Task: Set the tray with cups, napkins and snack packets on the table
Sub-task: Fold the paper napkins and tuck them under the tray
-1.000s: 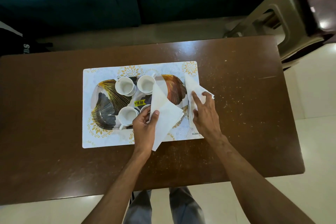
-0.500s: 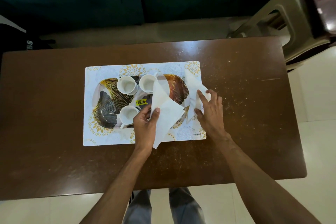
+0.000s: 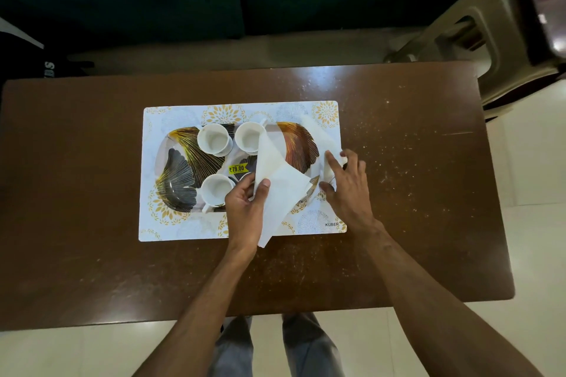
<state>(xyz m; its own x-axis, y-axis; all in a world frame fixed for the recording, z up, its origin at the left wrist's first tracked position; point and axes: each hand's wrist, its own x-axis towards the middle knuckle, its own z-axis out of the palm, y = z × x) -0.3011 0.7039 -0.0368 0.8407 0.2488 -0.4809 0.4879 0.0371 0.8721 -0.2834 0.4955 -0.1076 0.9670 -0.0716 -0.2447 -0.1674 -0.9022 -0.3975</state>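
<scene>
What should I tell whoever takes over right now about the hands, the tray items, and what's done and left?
Left hand: pinching a folded white napkin over the tray's near right part.
Right hand: fingers on a second napkin at the tray's right end.
Tray sits on the placemat on the table, with three white cups visible; a fourth may be hidden under the napkin.
Done: tray and cups placed.
Left: settle both napkins; no snack packets in view yet.

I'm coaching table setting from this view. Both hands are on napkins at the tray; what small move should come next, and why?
Probably lay the left hand's folded napkin flat on the tray. It is pinched and lifted, its tail hanging over the placemat, while the right hand is pressing the second napkin at the tray's right end.
</scene>
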